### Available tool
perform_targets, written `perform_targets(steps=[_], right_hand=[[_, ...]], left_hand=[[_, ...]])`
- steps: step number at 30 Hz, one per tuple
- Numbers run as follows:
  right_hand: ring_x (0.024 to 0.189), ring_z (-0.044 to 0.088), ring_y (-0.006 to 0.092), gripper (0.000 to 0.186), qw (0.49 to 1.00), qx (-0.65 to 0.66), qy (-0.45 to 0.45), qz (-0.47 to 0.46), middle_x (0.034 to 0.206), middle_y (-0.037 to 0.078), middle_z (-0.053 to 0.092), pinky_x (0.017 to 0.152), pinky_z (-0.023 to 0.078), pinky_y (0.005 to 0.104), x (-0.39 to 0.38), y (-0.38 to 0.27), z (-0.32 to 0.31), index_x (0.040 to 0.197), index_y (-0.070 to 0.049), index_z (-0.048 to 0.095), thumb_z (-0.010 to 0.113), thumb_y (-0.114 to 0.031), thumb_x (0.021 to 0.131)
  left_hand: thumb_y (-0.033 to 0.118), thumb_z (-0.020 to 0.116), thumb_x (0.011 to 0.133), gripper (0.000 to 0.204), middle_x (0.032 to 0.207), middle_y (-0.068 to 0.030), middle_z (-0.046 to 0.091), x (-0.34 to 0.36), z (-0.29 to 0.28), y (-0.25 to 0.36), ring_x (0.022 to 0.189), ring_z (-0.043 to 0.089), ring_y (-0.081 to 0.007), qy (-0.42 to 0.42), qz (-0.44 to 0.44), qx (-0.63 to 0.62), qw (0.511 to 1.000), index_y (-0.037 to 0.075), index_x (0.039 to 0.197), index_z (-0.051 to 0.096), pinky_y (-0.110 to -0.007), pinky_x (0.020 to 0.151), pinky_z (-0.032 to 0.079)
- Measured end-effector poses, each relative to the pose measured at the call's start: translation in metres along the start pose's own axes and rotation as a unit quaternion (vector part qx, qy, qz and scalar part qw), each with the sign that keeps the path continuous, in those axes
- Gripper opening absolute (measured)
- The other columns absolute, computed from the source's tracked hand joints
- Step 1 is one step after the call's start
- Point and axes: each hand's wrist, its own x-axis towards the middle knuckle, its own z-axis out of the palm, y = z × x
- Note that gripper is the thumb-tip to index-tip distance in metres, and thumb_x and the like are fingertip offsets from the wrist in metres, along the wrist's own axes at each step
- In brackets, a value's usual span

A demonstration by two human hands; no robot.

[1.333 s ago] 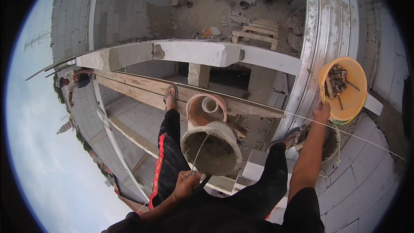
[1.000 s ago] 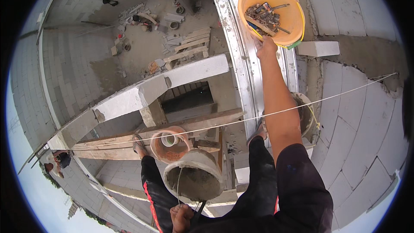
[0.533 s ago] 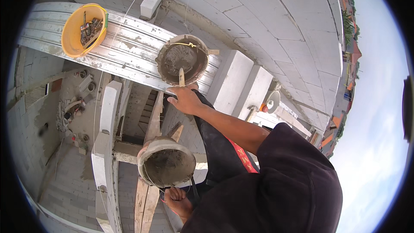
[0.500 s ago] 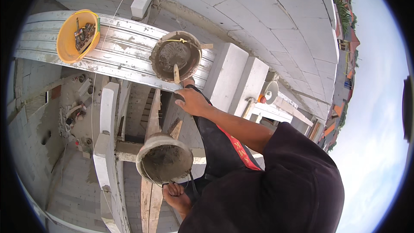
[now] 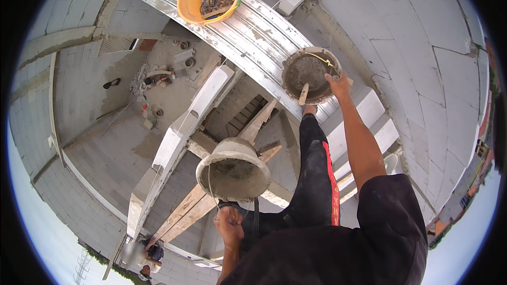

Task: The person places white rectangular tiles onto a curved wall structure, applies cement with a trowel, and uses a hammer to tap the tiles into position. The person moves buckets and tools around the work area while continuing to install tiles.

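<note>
A grey, cement-crusted bucket [image 5: 232, 171] hangs tilted with its mouth toward me, a thin layer of mortar inside. My left hand [image 5: 229, 226] is closed in a fist around its wire handle [image 5: 212, 186]. Farther off to the right, a second mortar bucket [image 5: 292, 80] rests on the metal plank, with a yellow tie [image 5: 320, 59] at its rim. A tool with a wooden handle [image 5: 303, 94] leans in it; its working end is hidden. My right arm is stretched out, and my right hand [image 5: 339, 85] grips this bucket's right rim.
A yellow bucket [image 5: 185, 0] of tools stands on the ridged metal plank [image 5: 248, 34]. Wooden boards [image 5: 187, 214] and a pale beam [image 5: 179, 137] span a deep drop to the lower floor [image 5: 121, 142]. Block walls [image 5: 422, 68] rise at right. Another person [image 5: 150, 258] is below left.
My right hand has gone from beside the far bucket to its rim. The near bucket has risen and tilted in my left hand's hold. The whole view has turned.
</note>
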Motion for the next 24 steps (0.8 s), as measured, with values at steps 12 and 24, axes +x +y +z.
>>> perform_targets(steps=[12,24], right_hand=[[0.1,0.072,0.0424,0.051,0.989,-0.01,-0.139,-0.057,0.1,0.03,0.074,0.088,0.052,0.0469,-0.004,-0.151,0.057,0.104,0.007,0.075,0.073,-0.042,0.089],[0.119,0.065,0.0379,0.052,0.932,-0.097,-0.204,-0.282,0.121,0.026,0.069,0.102,0.051,0.0469,0.005,-0.257,0.117,0.128,-0.001,0.068,0.068,-0.04,0.093]], left_hand=[[0.022,0.053,0.102,0.043,0.058,0.0026,0.03,-0.026,-0.016,-0.033,0.052,0.025,-0.0093,0.063,-0.08,-0.15,0.983,0.015,0.064,0.036,-0.03,0.05,0.025],[0.025,0.05,0.106,0.044,0.061,0.0024,0.029,-0.008,-0.013,-0.053,0.055,0.026,-0.01,0.017,-0.064,-0.087,0.994,0.015,0.065,0.036,-0.03,0.054,0.028]])
